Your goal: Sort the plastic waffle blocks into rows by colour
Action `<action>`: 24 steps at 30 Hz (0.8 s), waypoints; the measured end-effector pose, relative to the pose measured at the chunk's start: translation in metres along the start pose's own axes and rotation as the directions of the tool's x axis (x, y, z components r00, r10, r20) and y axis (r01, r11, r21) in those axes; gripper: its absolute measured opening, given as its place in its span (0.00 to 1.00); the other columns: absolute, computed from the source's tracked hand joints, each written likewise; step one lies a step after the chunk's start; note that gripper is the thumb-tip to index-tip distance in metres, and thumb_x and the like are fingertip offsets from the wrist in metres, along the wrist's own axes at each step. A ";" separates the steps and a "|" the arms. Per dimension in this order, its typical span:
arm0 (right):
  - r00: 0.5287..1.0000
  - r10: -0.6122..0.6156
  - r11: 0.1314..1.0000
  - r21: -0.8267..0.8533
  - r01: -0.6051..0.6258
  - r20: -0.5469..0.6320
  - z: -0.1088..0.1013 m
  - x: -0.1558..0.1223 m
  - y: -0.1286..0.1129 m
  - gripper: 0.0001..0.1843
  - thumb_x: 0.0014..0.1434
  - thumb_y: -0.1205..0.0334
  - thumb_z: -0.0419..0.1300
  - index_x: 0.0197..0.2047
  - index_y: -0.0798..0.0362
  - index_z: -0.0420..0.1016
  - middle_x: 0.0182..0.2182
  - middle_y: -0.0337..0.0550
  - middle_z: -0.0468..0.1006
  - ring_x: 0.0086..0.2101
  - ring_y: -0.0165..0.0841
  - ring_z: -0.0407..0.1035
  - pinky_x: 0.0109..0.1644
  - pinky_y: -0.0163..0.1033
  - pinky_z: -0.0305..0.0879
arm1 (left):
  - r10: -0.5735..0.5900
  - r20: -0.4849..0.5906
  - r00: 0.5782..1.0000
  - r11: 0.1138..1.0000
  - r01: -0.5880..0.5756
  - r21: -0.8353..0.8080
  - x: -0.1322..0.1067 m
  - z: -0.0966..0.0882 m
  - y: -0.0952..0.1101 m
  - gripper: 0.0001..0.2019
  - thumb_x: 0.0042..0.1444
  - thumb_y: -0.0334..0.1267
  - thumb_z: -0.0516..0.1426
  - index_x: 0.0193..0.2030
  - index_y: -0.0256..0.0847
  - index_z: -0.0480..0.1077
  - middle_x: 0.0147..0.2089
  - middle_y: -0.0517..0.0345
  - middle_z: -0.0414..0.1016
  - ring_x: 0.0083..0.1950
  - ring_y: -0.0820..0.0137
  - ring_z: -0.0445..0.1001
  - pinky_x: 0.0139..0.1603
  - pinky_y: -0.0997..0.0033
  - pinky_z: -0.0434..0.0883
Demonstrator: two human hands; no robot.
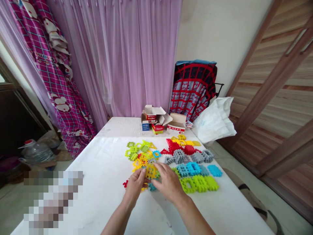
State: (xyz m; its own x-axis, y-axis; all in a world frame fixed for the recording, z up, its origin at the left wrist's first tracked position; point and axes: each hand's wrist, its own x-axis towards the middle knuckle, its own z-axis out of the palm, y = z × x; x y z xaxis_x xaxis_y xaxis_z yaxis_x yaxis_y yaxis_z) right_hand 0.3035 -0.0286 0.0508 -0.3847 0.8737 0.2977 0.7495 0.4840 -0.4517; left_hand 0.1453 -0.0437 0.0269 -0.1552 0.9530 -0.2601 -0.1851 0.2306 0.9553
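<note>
In the head view, my left hand [136, 183] pinches the left edge of a yellow notched plastic building piece [151, 171] with window-like holes. My right hand [168, 180] is at the piece's right side, thumb and fingers spread apart; whether they touch it is unclear. Below and behind both hands lies a mixed pile, with yellow pieces [140, 162], lime-green pieces [133, 150] and a blue square piece [156, 154]. A teal piece [152, 187] and a red piece [125, 183] show beside my fingers.
Right of my hands sit rows of green [200, 183], blue [193, 168], grey [179, 156], red [174, 147] and yellow pieces [181, 141]. Small open cardboard boxes [176, 124] stand at the back of the white table [97, 163]. A white bag [214, 120] leans at the right edge.
</note>
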 end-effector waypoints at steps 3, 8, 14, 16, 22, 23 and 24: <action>0.997 -0.057 0.998 -0.015 0.058 0.060 -0.011 0.003 0.007 0.33 0.52 0.70 0.57 0.62 0.47 0.64 0.54 0.46 0.71 0.54 0.39 0.64 0.58 0.44 0.62 | -0.014 0.089 0.996 1.000 0.014 -0.007 -0.003 0.000 0.002 0.25 0.41 0.56 0.65 0.40 0.40 0.72 0.28 0.61 0.76 0.30 0.71 0.77 0.28 0.76 0.70; 0.980 -0.116 0.993 0.005 0.117 0.160 -0.023 0.007 0.012 0.33 0.53 0.73 0.53 0.62 0.46 0.63 0.53 0.45 0.71 0.53 0.37 0.64 0.58 0.42 0.61 | -0.048 0.212 0.976 0.999 0.050 -0.006 -0.003 -0.001 0.010 0.27 0.39 0.54 0.67 0.44 0.41 0.72 0.34 0.59 0.77 0.35 0.70 0.77 0.30 0.75 0.71; 0.993 0.110 0.990 -0.088 -0.106 0.042 -0.024 -0.004 -0.009 0.29 0.53 0.59 0.60 0.59 0.52 0.64 0.53 0.51 0.71 0.53 0.43 0.64 0.56 0.47 0.61 | -0.062 0.118 0.991 0.992 0.074 -0.106 -0.001 0.009 0.004 0.25 0.39 0.51 0.67 0.42 0.41 0.69 0.32 0.60 0.77 0.32 0.73 0.76 0.32 0.75 0.71; 0.989 0.144 0.976 -0.168 -0.141 0.007 -0.023 -0.006 -0.014 0.23 0.53 0.57 0.61 0.52 0.53 0.69 0.47 0.50 0.73 0.49 0.44 0.66 0.52 0.46 0.64 | -0.049 0.119 0.992 0.990 0.064 -0.123 -0.002 0.014 0.000 0.23 0.41 0.50 0.67 0.42 0.42 0.69 0.33 0.61 0.77 0.32 0.73 0.76 0.33 0.75 0.72; 0.984 0.175 0.966 -0.200 -0.164 0.043 -0.027 -0.002 -0.007 0.14 0.53 0.63 0.60 0.44 0.50 0.70 0.43 0.45 0.74 0.47 0.40 0.68 0.48 0.42 0.64 | -0.082 0.191 0.978 0.989 0.103 -0.103 -0.004 0.023 0.002 0.16 0.45 0.48 0.64 0.37 0.41 0.69 0.35 0.59 0.77 0.34 0.72 0.76 0.36 0.72 0.73; 0.982 0.181 0.970 -0.176 -0.168 0.058 -0.028 -0.002 -0.005 0.14 0.53 0.64 0.60 0.45 0.50 0.70 0.44 0.45 0.74 0.47 0.39 0.68 0.49 0.41 0.64 | -0.089 0.186 0.978 0.989 0.110 -0.104 -0.004 0.024 0.003 0.16 0.46 0.48 0.63 0.36 0.41 0.68 0.34 0.59 0.77 0.34 0.71 0.77 0.36 0.71 0.73; 0.981 0.183 0.973 -0.155 -0.171 0.066 -0.030 -0.001 -0.003 0.16 0.53 0.64 0.60 0.47 0.50 0.70 0.44 0.44 0.74 0.48 0.39 0.68 0.50 0.41 0.64 | -0.088 0.182 0.979 0.989 0.108 -0.104 -0.004 0.025 0.003 0.15 0.47 0.48 0.62 0.36 0.41 0.68 0.35 0.58 0.78 0.34 0.71 0.77 0.36 0.71 0.73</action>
State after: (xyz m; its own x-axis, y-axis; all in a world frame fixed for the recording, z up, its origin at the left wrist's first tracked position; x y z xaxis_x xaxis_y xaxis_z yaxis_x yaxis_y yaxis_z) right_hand 0.3179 -0.0321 0.0765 -0.2760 0.9488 0.1535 0.8784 0.3139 -0.3603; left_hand 0.1700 -0.0416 0.0345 0.0406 0.9488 -0.3132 -0.3009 0.3105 0.9017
